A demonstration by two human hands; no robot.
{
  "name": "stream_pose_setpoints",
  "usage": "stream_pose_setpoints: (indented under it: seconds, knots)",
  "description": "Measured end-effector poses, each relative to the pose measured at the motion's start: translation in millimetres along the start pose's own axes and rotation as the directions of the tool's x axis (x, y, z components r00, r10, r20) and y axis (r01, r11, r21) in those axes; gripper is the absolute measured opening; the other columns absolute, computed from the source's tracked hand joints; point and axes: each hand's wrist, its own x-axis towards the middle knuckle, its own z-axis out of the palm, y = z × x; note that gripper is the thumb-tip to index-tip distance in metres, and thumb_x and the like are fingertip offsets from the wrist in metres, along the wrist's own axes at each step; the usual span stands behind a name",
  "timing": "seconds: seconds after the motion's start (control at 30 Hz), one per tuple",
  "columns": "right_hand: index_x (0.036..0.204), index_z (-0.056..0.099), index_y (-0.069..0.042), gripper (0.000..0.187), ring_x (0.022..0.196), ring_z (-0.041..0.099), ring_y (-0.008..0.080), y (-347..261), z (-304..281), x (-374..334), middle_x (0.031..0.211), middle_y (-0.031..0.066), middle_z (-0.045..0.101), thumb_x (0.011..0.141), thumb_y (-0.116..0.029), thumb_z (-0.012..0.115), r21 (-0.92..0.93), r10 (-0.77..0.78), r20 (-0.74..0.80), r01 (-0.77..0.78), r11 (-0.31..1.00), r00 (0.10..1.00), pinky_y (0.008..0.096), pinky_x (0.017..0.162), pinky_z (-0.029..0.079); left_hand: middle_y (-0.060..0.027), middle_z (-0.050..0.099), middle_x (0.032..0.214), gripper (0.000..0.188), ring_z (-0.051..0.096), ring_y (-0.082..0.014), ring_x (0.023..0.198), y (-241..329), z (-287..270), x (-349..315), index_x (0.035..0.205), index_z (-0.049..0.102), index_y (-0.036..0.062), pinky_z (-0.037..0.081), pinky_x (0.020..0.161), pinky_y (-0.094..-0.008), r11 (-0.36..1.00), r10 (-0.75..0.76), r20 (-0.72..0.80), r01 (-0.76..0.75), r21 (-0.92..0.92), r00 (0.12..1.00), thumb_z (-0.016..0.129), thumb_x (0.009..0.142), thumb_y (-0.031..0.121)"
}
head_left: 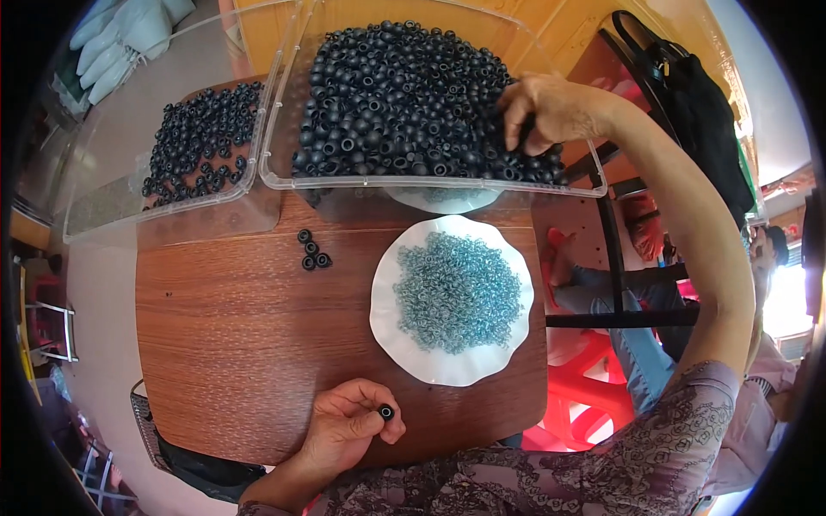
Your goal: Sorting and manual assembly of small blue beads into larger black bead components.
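Left hand point(348, 426) pinching black ring point(385, 412) — tight grip

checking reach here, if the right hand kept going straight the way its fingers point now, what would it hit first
Probably the heap of small black rubber rings in the clear plastic bin. The right hand points down-left into that heap, its fingertips already among the rings, though depth is hard to judge.
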Motion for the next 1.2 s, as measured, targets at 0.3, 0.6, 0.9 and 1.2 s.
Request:
stream_pose_setpoints:
  seconds: [0.3, 0.6, 0.9, 1.2]
  knots:
    - [0.086, 0.071, -0.009, 0.035, 0.099, 0.059, 0.0290, 20, 4, -15, 0.112, 0.0134, 0.060, 0.054, 0.004, 0.071, 0.043, -0.046, -0.348, 0.065, 0.997, 0.936, 0.0358, 0.082, 0.048, -0.0157, 0.055, 0.074, 0.022, 0.051, -0.0223, 0.063, 2, 1, 1, 0.096, 0.054, -0.0041, 0.042, 0.058, -0.0359, 1.000, -0.009, -0.007, 0.009, 0.016, 1.000, 0.061, 0.084, 0.012]
    - [0.082, 0.069, -0.004, 0.020, 0.074, 0.065, 0.0239, 12, 12, 28, 0.077, 0.0120, 0.067, 0.062, 0.001, 0.069, 0.150, -0.020, -0.551, 0.123, 0.981, 0.835, 0.0334, 0.070, 0.051, -0.0135, 0.061, 0.080, 0.022, 0.057, -0.0180, 0.068, 4, 2, 0, 0.093, 0.055, -0.0044, 0.047, 0.064, -0.0311, 0.997, -0.033, 0.001, 0.033, -0.065, 0.999, 0.065, 0.082, 0.011]
    - [0.082, 0.068, -0.001, 0.018, 0.072, 0.064, 0.0154, 8, 6, 72, 0.077, 0.0085, 0.067, 0.070, 0.010, 0.058, 0.188, 0.063, -0.607, 0.066, 0.980, 0.792, 0.0283, 0.068, 0.053, -0.0140, 0.056, 0.073, 0.022, 0.051, -0.0217, 0.063, 2, 2, 1, 0.095, 0.054, -0.0030, 0.041, 0.059, -0.0376, 0.999, -0.022, -0.020, 0.022, 0.028, 1.000, 0.062, 0.083, 0.013]
    - [0.078, 0.067, 0.001, 0.014, 0.072, 0.063, 0.0128, 0, 13, 68, 0.075, 0.0058, 0.066, 0.070, 0.010, 0.059, 0.461, -0.002, -0.413, 0.210, 0.862, 0.911, 0.0266, 0.069, 0.052, -0.0135, 0.055, 0.071, 0.020, 0.051, -0.0217, 0.062, 3, 2, 0, 0.093, 0.054, -0.0035, 0.041, 0.059, -0.0359, 1.000, -0.013, -0.020, 0.013, 0.017, 1.000, 0.062, 0.083, 0.012]
